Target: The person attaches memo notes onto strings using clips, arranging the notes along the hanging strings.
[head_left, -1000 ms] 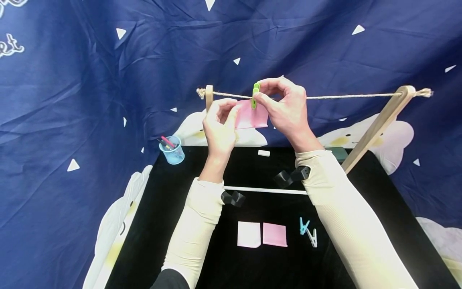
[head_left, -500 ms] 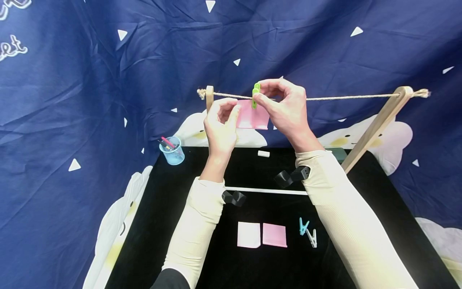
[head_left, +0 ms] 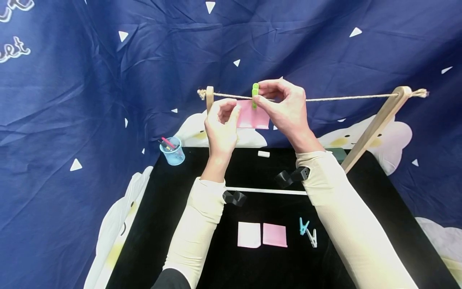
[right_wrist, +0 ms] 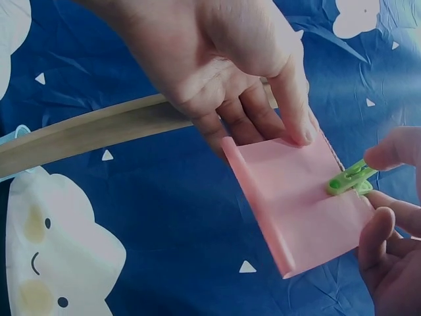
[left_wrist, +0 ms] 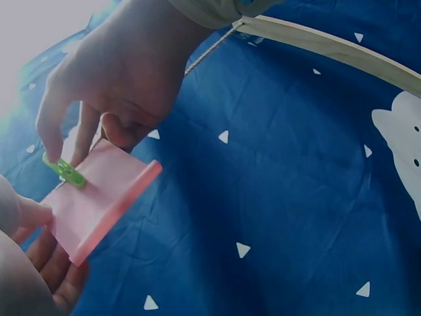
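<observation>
A pink sticky note with a curled lower edge hangs at the rope. Its left edge is pinched between thumb and fingers of my left hand. At the note's top middle, my right hand pinches a green clothespin by its handle end. In the right wrist view the clothespin sits across the top edge of the note, by the rope. The left wrist view shows the note from the other side, my right fingers at the clothespin.
Wooden posts hold the rope at both ends. On the black table lie a white paper square, another pink note, a blue clothespin, a white clothespin, a white rod and a white block. A pen cup stands back left.
The green clothespin has turned slightly more upright in my right hand. Both hands otherwise stay nearly in place, and the view has shifted a little.
</observation>
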{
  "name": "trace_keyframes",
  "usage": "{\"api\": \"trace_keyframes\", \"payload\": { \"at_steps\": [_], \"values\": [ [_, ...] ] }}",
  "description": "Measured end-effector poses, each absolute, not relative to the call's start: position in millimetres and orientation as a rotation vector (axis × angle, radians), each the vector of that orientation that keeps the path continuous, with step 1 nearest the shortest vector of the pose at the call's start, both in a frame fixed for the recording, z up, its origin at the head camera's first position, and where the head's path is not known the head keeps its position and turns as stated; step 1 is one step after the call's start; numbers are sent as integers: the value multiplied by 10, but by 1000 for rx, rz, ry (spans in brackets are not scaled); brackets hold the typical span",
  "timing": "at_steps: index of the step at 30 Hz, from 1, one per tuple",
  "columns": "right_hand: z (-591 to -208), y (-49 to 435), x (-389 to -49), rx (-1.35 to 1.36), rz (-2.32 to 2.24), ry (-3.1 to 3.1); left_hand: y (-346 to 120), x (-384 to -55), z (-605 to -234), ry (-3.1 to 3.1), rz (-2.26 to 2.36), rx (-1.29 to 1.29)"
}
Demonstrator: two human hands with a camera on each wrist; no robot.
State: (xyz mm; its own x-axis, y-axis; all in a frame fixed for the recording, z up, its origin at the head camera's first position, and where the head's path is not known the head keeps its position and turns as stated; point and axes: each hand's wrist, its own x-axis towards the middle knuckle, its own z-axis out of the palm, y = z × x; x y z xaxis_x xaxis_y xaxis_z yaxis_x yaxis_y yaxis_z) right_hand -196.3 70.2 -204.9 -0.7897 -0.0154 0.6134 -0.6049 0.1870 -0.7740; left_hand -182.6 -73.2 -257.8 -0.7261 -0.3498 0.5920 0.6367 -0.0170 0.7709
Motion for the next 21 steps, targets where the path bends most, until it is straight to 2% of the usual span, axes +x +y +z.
{"api": "trace_keyframes", "payload": {
  "at_steps": [21],
  "values": [
    [-1995, 697, -1894, 556, 1722, -1964, -735, -1786, -2581, -1660, -1809, -243]
  ]
}}
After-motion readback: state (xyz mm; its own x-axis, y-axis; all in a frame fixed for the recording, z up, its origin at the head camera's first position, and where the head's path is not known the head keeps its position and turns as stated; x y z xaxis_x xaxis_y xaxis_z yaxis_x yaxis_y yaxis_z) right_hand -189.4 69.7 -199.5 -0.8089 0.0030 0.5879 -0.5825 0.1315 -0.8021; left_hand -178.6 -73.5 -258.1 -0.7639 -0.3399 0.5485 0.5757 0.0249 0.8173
